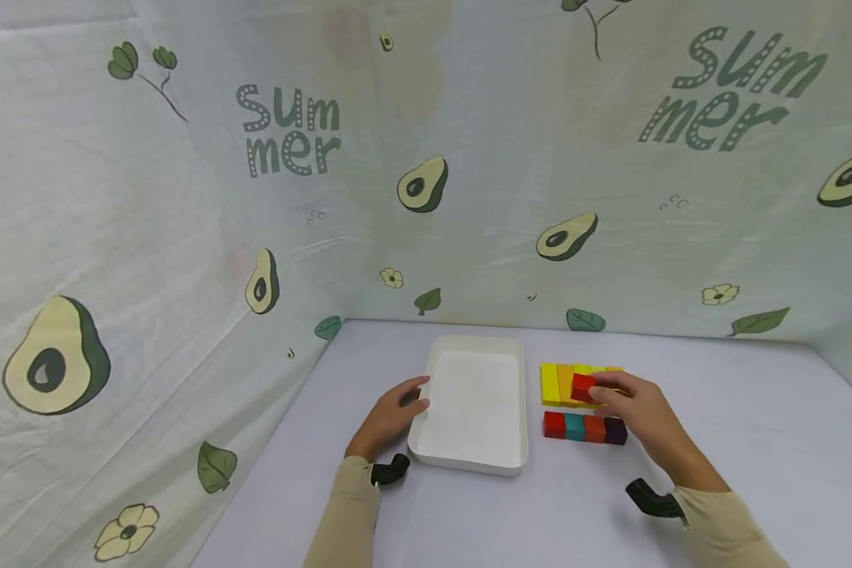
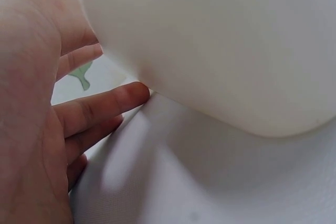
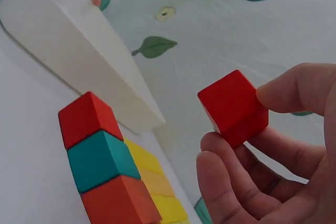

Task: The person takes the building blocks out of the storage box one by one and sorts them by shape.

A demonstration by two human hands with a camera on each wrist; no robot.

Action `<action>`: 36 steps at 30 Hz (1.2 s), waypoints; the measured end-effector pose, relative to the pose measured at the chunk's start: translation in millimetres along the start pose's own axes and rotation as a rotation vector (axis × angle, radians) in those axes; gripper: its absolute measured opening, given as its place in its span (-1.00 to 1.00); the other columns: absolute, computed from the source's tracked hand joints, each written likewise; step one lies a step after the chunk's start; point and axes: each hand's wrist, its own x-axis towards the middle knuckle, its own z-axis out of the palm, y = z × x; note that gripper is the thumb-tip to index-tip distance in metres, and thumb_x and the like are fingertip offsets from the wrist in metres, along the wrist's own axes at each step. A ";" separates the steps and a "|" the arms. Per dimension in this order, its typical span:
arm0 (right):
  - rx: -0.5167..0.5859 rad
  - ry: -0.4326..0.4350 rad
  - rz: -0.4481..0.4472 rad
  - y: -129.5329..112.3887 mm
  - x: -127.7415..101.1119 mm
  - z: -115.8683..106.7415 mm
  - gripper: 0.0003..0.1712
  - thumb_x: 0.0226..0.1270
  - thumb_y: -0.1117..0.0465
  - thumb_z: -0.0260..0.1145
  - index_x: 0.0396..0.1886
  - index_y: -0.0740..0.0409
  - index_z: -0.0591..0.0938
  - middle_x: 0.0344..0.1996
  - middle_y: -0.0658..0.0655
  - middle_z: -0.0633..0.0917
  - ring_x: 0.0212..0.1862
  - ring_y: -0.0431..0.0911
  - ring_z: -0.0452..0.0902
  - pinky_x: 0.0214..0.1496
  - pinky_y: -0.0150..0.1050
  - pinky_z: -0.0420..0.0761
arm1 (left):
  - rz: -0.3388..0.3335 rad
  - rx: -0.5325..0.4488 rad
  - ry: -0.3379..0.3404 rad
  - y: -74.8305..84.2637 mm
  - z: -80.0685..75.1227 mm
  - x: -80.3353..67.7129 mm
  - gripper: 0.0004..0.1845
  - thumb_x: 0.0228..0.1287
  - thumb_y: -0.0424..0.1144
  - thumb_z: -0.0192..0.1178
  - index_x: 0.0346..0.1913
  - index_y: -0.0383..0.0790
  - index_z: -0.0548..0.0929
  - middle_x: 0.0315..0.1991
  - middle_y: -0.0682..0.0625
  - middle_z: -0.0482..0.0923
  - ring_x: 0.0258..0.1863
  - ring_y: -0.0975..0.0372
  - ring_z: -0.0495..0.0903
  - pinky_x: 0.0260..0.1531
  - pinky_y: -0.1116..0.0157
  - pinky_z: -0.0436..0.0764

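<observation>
My right hand [image 1: 642,406] pinches a red cube [image 3: 234,107] between thumb and fingers. In the head view that cube overlaps a row of yellow and orange blocks [image 1: 550,384]. Nearer to me lies a row with a red cube [image 1: 554,425], a teal cube [image 1: 574,427], an orange-red cube [image 1: 594,429] and a dark purple cube [image 1: 615,431]. On the left, the fingertips of my left hand [image 1: 390,416] touch the side of a white rectangular tray [image 1: 468,465]. The left wrist view shows its fingers [image 2: 105,107] fairly straight against the tray wall [image 2: 226,77].
A white cloth covers the table [image 1: 468,521]. Behind and at the left hangs a pale curtain [image 1: 483,260] printed with avocados, leaves and lettering. Each wrist wears a black camera mount, one by the left sleeve [image 1: 348,505], one by the right sleeve [image 1: 724,528].
</observation>
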 end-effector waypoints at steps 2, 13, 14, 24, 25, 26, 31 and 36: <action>-0.006 0.002 0.018 3.5 -2.5 -5.8 -0.27 0.52 -0.17 0.15 0.39 0.29 0.41 0.27 0.41 0.46 -0.06 0.07 0.67 0.25 0.18 0.50 | 0.007 -0.004 -0.004 0.2 -0.7 -0.4 -0.47 0.35 0.12 0.25 0.36 0.28 0.50 0.35 -0.09 0.45 0.41 -0.03 0.31 0.37 -0.23 0.17; -0.059 0.003 0.111 24.5 -7.5 -29.0 -0.16 0.50 -0.24 0.13 0.44 0.34 0.34 0.24 0.43 0.50 0.02 0.11 0.61 0.20 0.22 0.52 | 0.023 0.007 0.003 -3.5 -1.8 1.4 -0.47 0.35 0.12 0.25 0.37 0.27 0.51 0.34 -0.08 0.46 0.39 -0.01 0.32 0.37 -0.22 0.19; -0.063 0.004 0.111 26.4 -7.9 -30.1 -0.17 0.50 -0.23 0.13 0.44 0.34 0.34 0.23 0.43 0.50 0.03 0.12 0.61 0.19 0.20 0.54 | 0.021 0.007 0.003 -3.6 -1.6 1.7 -0.47 0.35 0.12 0.25 0.37 0.27 0.51 0.34 -0.07 0.46 0.39 -0.01 0.32 0.37 -0.22 0.19; -0.048 0.005 0.137 33.3 -13.1 -37.6 -0.14 0.49 -0.25 0.14 0.43 0.36 0.34 0.27 0.44 0.47 0.09 0.16 0.56 0.05 -0.11 0.67 | 0.008 0.007 0.004 -3.3 -1.1 1.3 -0.47 0.34 0.13 0.25 0.36 0.30 0.50 0.33 -0.08 0.46 0.40 -0.02 0.30 0.36 -0.24 0.18; -0.046 0.002 0.145 33.5 -13.7 -38.6 -0.13 0.48 -0.26 0.14 0.43 0.36 0.34 0.27 0.44 0.47 0.08 0.14 0.57 0.06 -0.10 0.66 | 0.009 0.005 0.005 -3.1 -1.3 1.1 -0.47 0.34 0.13 0.25 0.36 0.29 0.50 0.33 -0.08 0.46 0.40 -0.02 0.30 0.36 -0.24 0.18; -0.047 -0.001 0.149 34.0 -14.2 -39.8 -0.13 0.48 -0.26 0.14 0.44 0.35 0.34 0.28 0.44 0.46 0.08 0.13 0.57 0.06 -0.11 0.66 | 0.011 0.006 0.005 -2.8 -1.5 1.1 -0.47 0.35 0.13 0.25 0.36 0.29 0.50 0.33 -0.08 0.46 0.40 -0.02 0.31 0.36 -0.24 0.18; -0.043 -0.009 0.162 35.6 -16.7 -46.2 -0.12 0.47 -0.27 0.14 0.45 0.34 0.33 0.32 0.44 0.41 0.12 0.15 0.55 0.07 -0.12 0.64 | 0.028 0.012 -0.001 -1.3 -1.5 1.3 -0.46 0.35 0.14 0.24 0.37 0.28 0.49 0.34 -0.07 0.46 0.39 0.00 0.33 0.37 -0.21 0.20; -0.042 -0.025 0.169 37.0 -17.6 -51.2 -0.10 0.48 -0.28 0.13 0.46 0.36 0.30 0.34 0.46 0.38 0.17 0.21 0.50 0.14 0.00 0.61 | 0.021 0.015 -0.003 -1.5 -0.7 1.4 -0.46 0.35 0.14 0.24 0.37 0.28 0.49 0.34 -0.07 0.45 0.39 0.00 0.33 0.37 -0.20 0.20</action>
